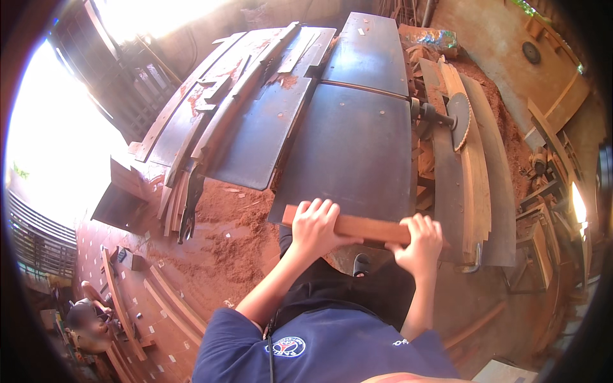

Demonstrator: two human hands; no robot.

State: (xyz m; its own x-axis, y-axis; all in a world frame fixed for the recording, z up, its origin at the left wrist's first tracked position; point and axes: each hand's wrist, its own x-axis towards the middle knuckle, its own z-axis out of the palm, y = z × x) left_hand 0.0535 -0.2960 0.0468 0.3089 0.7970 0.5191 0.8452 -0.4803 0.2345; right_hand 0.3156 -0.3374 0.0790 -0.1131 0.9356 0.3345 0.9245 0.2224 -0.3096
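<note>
A reddish-brown wooden bar (pixel 369 228) lies crosswise at the near edge of a dark flat metal machine table (pixel 357 153). My left hand (pixel 315 227) is wrapped over the bar near its left end, thumb toward me. Closer to its right end, my right hand (pixel 419 242) grips it with fingers over the top. Whether the bar rests fully on the table or is partly held up, I cannot tell. Right of the table, a bare circular saw blade (pixel 460 121) stands upright on a shaft, apart from both hands.
A second metal machine table (pixel 258 137) stands at the left, with a long fence and offcuts. Long boards (pixel 471 172) lie beside the blade. Sawdust (pixel 233 220) heaps on the floor. Another person (pixel 89 319) is low at the far lower left, near long wooden strips (pixel 169 306).
</note>
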